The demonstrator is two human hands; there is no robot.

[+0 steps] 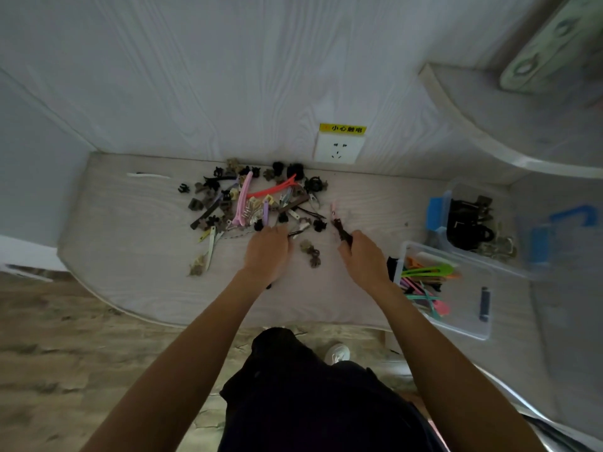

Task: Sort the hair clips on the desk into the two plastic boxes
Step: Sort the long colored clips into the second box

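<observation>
Dozens of clips (251, 200) sprawl mid-frame on the desk (137, 256), while the two boxes (456, 288) at right already hold some: long bright ones in the near box, dark claws in the far box (470, 223). Left hand (266, 252) curls at the pile's lower edge, a thin dark clip poking from its fingers; right hand (362, 256) pinches a dark clip (342, 231). These look light, stiff and springy, so pinching mid-body should work best.
</observation>
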